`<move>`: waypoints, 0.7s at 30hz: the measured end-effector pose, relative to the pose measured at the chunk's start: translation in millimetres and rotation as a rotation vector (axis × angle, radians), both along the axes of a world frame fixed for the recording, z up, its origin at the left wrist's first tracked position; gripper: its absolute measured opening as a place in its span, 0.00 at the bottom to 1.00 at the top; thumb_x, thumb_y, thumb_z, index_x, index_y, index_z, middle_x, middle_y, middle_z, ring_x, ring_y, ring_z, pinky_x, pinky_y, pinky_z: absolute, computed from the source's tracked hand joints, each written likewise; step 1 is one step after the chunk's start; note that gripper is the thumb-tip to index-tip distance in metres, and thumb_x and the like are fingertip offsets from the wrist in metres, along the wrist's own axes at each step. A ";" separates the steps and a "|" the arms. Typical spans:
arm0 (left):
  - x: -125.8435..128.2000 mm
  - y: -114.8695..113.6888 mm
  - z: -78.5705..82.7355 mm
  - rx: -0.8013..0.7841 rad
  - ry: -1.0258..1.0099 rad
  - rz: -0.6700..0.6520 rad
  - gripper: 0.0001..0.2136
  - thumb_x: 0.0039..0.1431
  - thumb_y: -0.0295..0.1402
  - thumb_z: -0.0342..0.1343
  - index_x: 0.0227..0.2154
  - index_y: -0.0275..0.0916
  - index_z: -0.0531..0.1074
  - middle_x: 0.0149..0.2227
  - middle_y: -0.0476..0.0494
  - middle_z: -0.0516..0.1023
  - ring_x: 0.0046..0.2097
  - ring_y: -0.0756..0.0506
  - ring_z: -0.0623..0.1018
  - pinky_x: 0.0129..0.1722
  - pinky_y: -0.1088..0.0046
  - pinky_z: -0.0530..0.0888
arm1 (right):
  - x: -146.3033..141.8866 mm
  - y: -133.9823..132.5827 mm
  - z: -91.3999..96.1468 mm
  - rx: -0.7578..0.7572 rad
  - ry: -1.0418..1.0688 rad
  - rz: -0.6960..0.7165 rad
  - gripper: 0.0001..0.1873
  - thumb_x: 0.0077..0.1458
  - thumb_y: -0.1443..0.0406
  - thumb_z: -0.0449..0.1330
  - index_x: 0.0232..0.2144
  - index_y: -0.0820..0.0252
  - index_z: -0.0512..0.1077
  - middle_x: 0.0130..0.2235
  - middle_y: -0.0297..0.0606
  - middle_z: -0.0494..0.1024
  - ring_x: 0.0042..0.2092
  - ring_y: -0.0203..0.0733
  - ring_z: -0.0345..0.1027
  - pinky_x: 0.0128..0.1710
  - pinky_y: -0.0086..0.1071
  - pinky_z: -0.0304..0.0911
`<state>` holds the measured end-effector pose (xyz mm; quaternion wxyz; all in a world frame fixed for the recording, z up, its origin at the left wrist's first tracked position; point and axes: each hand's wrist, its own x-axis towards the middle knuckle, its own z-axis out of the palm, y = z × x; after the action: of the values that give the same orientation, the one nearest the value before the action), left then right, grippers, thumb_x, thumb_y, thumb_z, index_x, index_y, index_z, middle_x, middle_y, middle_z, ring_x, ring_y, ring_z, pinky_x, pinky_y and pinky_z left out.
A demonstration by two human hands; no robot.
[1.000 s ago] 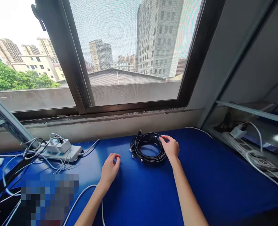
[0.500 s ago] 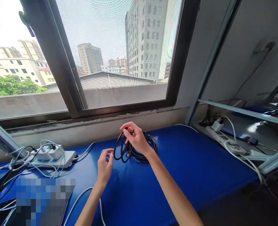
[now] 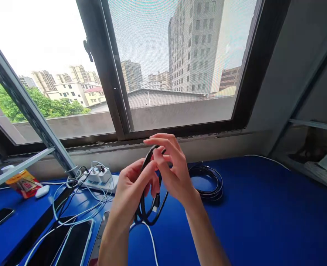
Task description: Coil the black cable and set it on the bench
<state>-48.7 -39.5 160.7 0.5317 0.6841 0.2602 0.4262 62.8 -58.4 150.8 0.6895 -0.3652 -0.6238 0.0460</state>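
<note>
A looped black cable [image 3: 143, 212] hangs between my two hands, above the blue tabletop [image 3: 235, 221]. My left hand [image 3: 138, 184] is closed around the loops from the left side. With thumb and fingers, my right hand [image 3: 171, 166] pinches the cable near the top of the loops; its upper fingers reach out over it. A dark connector with a pale tip [image 3: 156, 202] dangles inside the loops below my fingers. Behind my right wrist a second coil of black cable [image 3: 215, 184] lies on the table, partly hidden by the hand.
A white power strip [image 3: 112, 183] with plugged-in chargers and tangled white cables stands at the back left. Phones [image 3: 76, 242] lie at the front left, near an orange-and-red pouch [image 3: 24, 183]. A metal frame post [image 3: 38, 118] rises on the left, below the window.
My left hand has come up and closed on the black cable, which only my right hand held before. The view has turned left, bringing phones and the pouch into sight.
</note>
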 end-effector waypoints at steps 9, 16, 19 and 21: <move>-4.1 6.4 12.2 0.049 -0.129 0.255 0.16 0.47 0.45 0.60 0.31 0.37 0.73 0.21 0.50 0.72 0.25 0.51 0.72 0.27 0.78 0.71 | 4.5 -8.9 2.5 -0.140 0.187 -0.291 0.09 0.55 0.60 0.57 0.28 0.58 0.73 0.31 0.30 0.73 0.22 0.28 0.61 0.18 0.23 0.54; 4.3 22.6 1.7 0.046 -0.038 0.287 0.20 0.41 0.50 0.63 0.33 0.42 0.76 0.33 0.46 0.78 0.45 0.39 0.76 0.40 0.69 0.76 | 9.2 -11.9 3.0 -0.407 -0.148 0.013 0.19 0.64 0.57 0.50 0.29 0.61 0.75 0.26 0.30 0.73 0.27 0.31 0.63 0.26 0.24 0.53; 4.6 26.7 2.9 0.022 -0.095 0.416 0.19 0.41 0.50 0.64 0.35 0.47 0.77 0.36 0.49 0.80 0.47 0.39 0.76 0.36 0.72 0.77 | 8.2 -8.2 1.8 -0.401 -0.171 0.096 0.17 0.63 0.56 0.51 0.35 0.61 0.74 0.33 0.33 0.76 0.29 0.32 0.65 0.28 0.24 0.56; 2.7 26.3 3.4 0.032 -0.110 0.436 0.17 0.44 0.49 0.63 0.37 0.50 0.77 0.37 0.53 0.80 0.45 0.40 0.77 0.31 0.73 0.77 | 6.9 -8.3 2.0 -0.386 -0.158 0.156 0.14 0.62 0.56 0.54 0.36 0.60 0.73 0.35 0.32 0.76 0.30 0.32 0.66 0.29 0.23 0.59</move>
<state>-45.9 -13.1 164.0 0.4296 0.5955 0.3657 0.5719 69.7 -66.7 152.8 0.5502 -0.4434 -0.6819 0.1888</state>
